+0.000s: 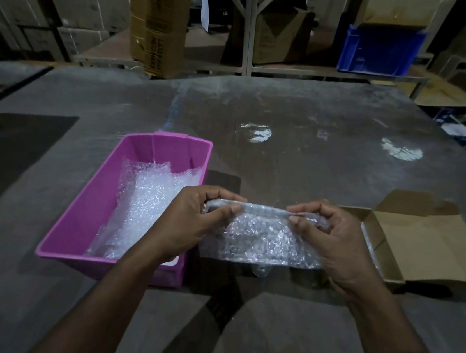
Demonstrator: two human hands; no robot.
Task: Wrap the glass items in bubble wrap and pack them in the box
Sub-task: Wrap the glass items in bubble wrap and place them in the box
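Both hands, left and right, pinched wrap top edge, held between bin and box.

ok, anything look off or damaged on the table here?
Nothing stands out. Both hands, left and right, pinch the sheet of clear bubble wrap between the pink plastic bin of more wrap and the open brown cardboard box. No breakage or spill shows.

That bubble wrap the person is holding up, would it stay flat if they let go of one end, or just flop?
Probably flop: the bubble wrap sags between the left hand and right hand pinching its top edge. It looks light, since fingertip pinches carry it. Its glossy surface may be a bit slippery.
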